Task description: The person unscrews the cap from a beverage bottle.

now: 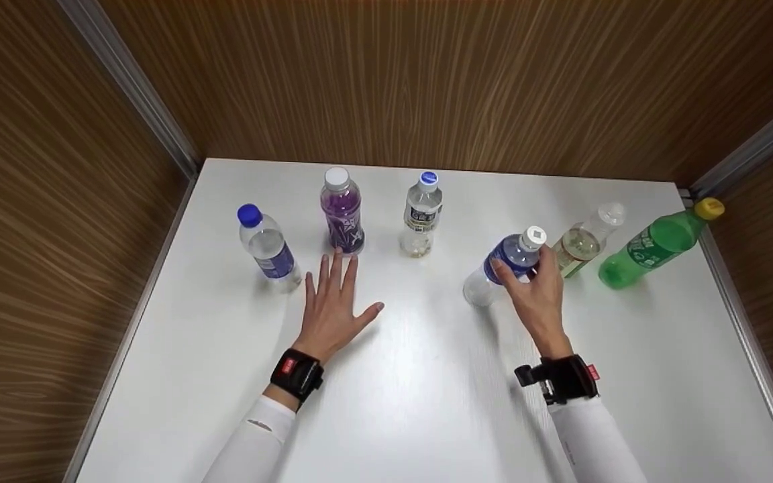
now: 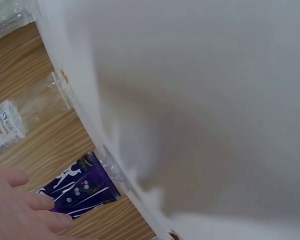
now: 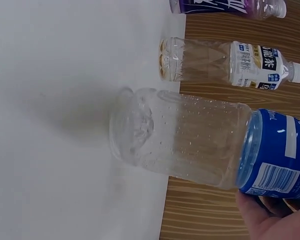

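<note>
My right hand (image 1: 539,295) grips a clear plastic bottle with a blue label and white cap (image 1: 521,249) by the label, thumb on one side and fingers on the other. In the right wrist view that bottle (image 3: 195,137) has droplets inside, and its base is close to the white tabletop. My left hand (image 1: 331,308) is spread with straight fingers, its fingertips right by the foot of a purple bottle with a white cap (image 1: 343,213). The left wrist view shows the purple bottle (image 2: 82,187) just beyond the fingers.
A blue-capped water bottle (image 1: 270,251) stands left of my left hand. Between my hands, farther back, is a clear bottle with a white label (image 1: 423,216). To the right stand a pale-capped clear bottle (image 1: 581,245) and a green bottle (image 1: 655,245). Wood-grain panels (image 1: 413,80) enclose the white table (image 1: 400,402).
</note>
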A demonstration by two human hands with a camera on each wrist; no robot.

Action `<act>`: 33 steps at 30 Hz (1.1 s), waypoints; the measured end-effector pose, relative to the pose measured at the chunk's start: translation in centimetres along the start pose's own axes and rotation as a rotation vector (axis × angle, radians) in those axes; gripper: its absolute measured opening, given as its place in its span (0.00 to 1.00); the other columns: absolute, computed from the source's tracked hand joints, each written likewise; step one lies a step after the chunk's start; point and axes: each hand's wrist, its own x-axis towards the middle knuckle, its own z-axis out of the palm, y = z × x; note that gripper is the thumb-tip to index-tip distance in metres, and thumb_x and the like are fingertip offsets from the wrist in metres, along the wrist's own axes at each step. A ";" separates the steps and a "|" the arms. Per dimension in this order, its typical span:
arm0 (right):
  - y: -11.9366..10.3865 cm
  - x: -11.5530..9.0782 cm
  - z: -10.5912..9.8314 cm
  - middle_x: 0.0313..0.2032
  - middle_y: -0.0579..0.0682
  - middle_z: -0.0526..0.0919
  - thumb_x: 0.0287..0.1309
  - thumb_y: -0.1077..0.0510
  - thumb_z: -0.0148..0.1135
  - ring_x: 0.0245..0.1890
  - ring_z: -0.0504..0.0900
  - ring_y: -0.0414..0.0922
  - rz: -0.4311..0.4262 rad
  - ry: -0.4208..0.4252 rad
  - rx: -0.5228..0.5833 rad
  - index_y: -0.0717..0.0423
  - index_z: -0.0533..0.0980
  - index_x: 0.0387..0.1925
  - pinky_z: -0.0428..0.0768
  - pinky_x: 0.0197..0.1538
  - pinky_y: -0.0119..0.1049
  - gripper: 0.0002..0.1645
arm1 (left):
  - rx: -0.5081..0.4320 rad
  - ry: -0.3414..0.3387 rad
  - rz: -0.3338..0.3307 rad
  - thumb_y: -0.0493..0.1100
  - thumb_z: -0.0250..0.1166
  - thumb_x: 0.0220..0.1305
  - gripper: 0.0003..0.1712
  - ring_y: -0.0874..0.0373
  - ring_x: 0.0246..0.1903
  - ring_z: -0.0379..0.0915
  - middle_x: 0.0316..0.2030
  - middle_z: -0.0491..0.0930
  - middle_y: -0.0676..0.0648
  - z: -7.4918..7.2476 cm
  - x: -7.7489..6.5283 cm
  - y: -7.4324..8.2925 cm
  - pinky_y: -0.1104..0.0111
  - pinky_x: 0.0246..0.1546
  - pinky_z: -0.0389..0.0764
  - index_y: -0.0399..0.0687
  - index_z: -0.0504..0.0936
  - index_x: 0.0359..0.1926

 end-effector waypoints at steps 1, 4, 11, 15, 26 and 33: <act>-0.1 -0.2 -0.1 0.56 0.63 0.76 0.55 0.55 0.77 0.57 0.78 0.55 0.008 -0.001 0.010 0.67 0.68 0.65 0.78 0.63 0.51 0.41 | -0.006 -0.004 0.002 0.77 0.55 0.64 0.58 0.37 0.79 0.39 0.81 0.41 0.38 0.0 0.0 0.1 0.35 0.74 0.45 0.47 0.51 0.81; -0.5 -0.7 -0.2 0.54 0.61 0.79 0.57 0.55 0.76 0.55 0.80 0.52 0.047 -0.011 0.046 0.67 0.70 0.63 0.79 0.60 0.43 0.38 | -0.017 -0.008 0.017 0.77 0.55 0.64 0.58 0.37 0.79 0.39 0.81 0.40 0.39 0.1 -0.1 0.3 0.35 0.74 0.45 0.47 0.51 0.81; -1.5 -1.8 0.0 0.55 0.62 0.82 0.62 0.54 0.72 0.53 0.82 0.46 0.171 -0.086 0.149 0.65 0.70 0.65 0.78 0.54 0.25 0.35 | -0.028 0.008 0.064 0.78 0.53 0.65 0.58 0.36 0.79 0.40 0.81 0.41 0.38 0.1 -0.1 1.1 0.36 0.74 0.47 0.47 0.50 0.81; -2.0 -2.2 0.4 0.57 0.64 0.81 0.63 0.55 0.70 0.55 0.82 0.49 0.198 -0.123 0.190 0.66 0.69 0.65 0.78 0.54 0.25 0.34 | -0.051 0.004 0.080 0.78 0.53 0.64 0.59 0.37 0.79 0.40 0.81 0.41 0.38 0.0 -0.1 1.9 0.36 0.74 0.47 0.47 0.49 0.82; -3.2 -3.3 2.0 0.59 0.64 0.79 0.64 0.59 0.68 0.60 0.80 0.56 0.234 -0.200 0.293 0.66 0.65 0.68 0.79 0.56 0.27 0.35 | -0.256 -0.136 0.101 0.78 0.60 0.59 0.64 0.42 0.80 0.36 0.81 0.42 0.41 -0.1 0.5 6.0 0.46 0.78 0.46 0.47 0.47 0.82; -3.8 -4.0 3.3 0.62 0.62 0.75 0.65 0.60 0.67 0.63 0.78 0.55 0.190 -0.260 0.345 0.64 0.62 0.70 0.79 0.60 0.31 0.37 | -0.428 -0.140 0.093 0.71 0.73 0.52 0.68 0.41 0.80 0.40 0.79 0.51 0.38 0.5 0.6 7.7 0.53 0.78 0.48 0.40 0.51 0.80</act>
